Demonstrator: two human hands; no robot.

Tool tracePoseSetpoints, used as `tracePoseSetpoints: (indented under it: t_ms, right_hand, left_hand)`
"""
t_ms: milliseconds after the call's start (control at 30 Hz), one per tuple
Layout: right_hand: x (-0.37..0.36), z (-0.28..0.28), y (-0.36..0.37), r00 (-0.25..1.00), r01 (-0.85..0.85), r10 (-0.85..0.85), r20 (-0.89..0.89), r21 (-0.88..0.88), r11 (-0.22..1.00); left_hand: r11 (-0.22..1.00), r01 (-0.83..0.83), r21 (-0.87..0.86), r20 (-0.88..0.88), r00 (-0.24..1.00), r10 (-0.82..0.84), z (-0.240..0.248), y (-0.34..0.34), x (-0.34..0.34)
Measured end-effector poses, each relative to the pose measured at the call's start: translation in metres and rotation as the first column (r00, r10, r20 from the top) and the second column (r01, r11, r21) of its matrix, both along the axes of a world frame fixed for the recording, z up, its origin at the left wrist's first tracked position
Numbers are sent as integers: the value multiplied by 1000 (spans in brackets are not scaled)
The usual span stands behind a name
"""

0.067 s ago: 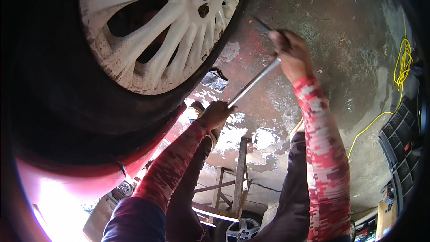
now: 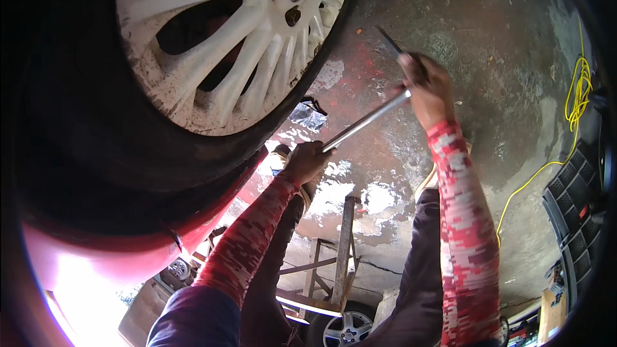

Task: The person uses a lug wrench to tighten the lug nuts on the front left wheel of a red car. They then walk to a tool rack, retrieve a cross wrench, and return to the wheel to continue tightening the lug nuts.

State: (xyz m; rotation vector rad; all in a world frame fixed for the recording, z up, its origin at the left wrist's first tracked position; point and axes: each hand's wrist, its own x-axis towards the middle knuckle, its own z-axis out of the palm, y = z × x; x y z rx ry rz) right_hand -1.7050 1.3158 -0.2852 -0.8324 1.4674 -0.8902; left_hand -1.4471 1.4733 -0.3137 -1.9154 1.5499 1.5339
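A silver metal bar point(image 2: 366, 122) slants between my hands above the floor, right of the wheel. My left hand point(image 2: 307, 162) is closed round its lower end. At the upper end, the fingers of my right hand point(image 2: 429, 87) curl round a thin dark rod point(image 2: 389, 40), whose tip sticks out toward the upper left. How the rod joins the bar is hidden by my right hand. A white spoked wheel rim point(image 2: 218, 58) in a black tyre point(image 2: 193, 151) fills the upper left, with dark lug nuts point(image 2: 293, 15) round its hub. Both hands are apart from the wheel.
Red bodywork point(image 2: 116, 260) lies below the tyre. A metal stand point(image 2: 344, 250) and another wheel point(image 2: 349, 329) are between my legs. A yellow cable point(image 2: 577, 93) coils at the right, near a black slatted panel point(image 2: 575, 218). A crumpled shiny wrapper point(image 2: 307, 117) lies by the tyre.
My right hand has shifted slightly right and down with the dark rod. The silver bar now slants a little less steeply. My left hand has barely moved.
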Motion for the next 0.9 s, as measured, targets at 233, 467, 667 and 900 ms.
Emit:
tracePoseSetpoints:
  t_ms: [233, 467, 667, 900]
  right_hand:
    - [2, 21, -18, 993, -31, 24, 111, 61, 998]
    - [44, 36, -66, 933, -158, 54, 355, 269, 950]
    - [49, 41, -67, 895, -150, -80, 439, 465, 873]
    - [49, 34, -70, 891, -231, 6, 454, 441, 867]
  left_hand:
    - [980, -51, 193, -123, 990, 76, 144, 18, -37]
    - [754, -483, 445, -341, 687, 642, 311, -35, -41]
    - [660, -508, 553, -146, 721, 677, 376, -102, -37]
    - [692, -545, 473, -398, 568, 720, 426, -127, -50]
